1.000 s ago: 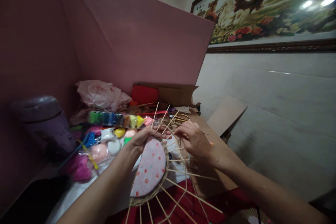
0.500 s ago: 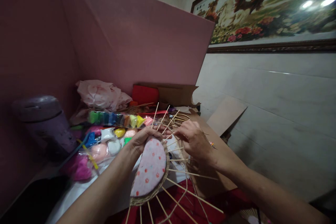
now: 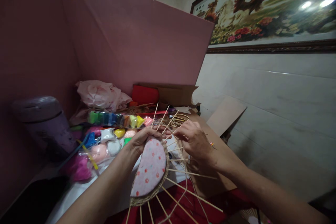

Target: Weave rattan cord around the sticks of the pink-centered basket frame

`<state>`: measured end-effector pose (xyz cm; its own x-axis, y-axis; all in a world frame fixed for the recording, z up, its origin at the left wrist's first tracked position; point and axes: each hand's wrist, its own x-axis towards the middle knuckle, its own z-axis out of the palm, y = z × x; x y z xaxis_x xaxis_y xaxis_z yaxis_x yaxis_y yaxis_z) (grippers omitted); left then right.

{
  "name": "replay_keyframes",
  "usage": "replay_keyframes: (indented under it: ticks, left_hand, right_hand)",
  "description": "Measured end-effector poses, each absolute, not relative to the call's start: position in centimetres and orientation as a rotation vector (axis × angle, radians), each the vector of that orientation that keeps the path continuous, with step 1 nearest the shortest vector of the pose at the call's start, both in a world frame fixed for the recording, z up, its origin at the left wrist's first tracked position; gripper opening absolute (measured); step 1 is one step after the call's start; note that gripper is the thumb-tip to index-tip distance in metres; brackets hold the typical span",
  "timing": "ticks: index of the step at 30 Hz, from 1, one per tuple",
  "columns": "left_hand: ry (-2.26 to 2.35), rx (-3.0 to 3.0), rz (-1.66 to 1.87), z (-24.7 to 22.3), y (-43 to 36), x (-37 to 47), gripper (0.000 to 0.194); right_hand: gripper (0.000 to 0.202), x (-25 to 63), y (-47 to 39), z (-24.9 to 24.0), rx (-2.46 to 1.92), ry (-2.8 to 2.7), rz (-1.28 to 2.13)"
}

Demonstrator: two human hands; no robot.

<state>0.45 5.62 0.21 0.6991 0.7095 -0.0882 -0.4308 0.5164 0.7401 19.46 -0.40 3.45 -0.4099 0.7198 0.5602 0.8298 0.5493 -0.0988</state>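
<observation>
A half-round panel (image 3: pixel 151 168) in pale pink cloth with red flowers has a braided cord edge (image 3: pixel 147 198), and thin sticks (image 3: pixel 194 196) fan out from that edge. My left hand (image 3: pixel 147 138) is closed on the panel's upper end, its fingers partly behind the sticks. Just right of it, my right hand (image 3: pixel 193 138) pinches a cord beside the upper sticks; the fingertips partly hide what they grip. A loose length of the cord (image 3: pixel 186 182) loops down past the sticks on the right.
Packets of coloured clay (image 3: pixel 114 120) lie at the left, near a lidded purple container (image 3: pixel 47 126). Behind are a pink plastic bag (image 3: pixel 101 94) and a red item (image 3: pixel 145 94). Brown cardboard (image 3: pixel 207 175) lies to the right, and another board (image 3: pixel 227 115) leans on the wall.
</observation>
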Motion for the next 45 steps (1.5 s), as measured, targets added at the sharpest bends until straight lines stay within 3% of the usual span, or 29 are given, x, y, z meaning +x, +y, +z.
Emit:
replay_keyframes:
  ticks: [8,13,20,27,32,39,45]
  left_hand:
    - [0.432,0.814,0.735,0.3,5.7,0.3,0.033]
    - [0.403,0.853,0.772,0.2,6.3,-0.2,0.032]
    - [0.386,0.787,0.789,-0.3,7.1,-1.3,0.038]
    - [0.417,0.77,0.818,0.7,6.6,-1.7,0.038]
    - [0.368,0.756,0.839,0.9,6.6,-2.1,0.039]
    - [0.414,0.738,0.833,1.5,6.2,-2.4,0.034]
    - [0.413,0.725,0.833,1.6,6.2,-2.4,0.037]
  right_hand:
    - [0.009,20.0,-0.7,3.7,-1.24,-2.13,-0.251]
    - [0.011,21.2,-0.6,3.5,-1.226,-1.866,-0.165]
    - [0.025,25.0,1.3,1.5,-1.262,-1.36,0.895]
    - [0.021,26.0,0.8,0.5,-1.063,-1.238,1.436]
    - [0.027,24.7,-0.7,-0.1,-1.114,-1.344,1.626]
    - [0.04,25.9,-1.3,0.0,-1.201,-1.475,1.603]
    - [0.033,28.0,-0.6,1.6,-1.231,-1.469,1.321]
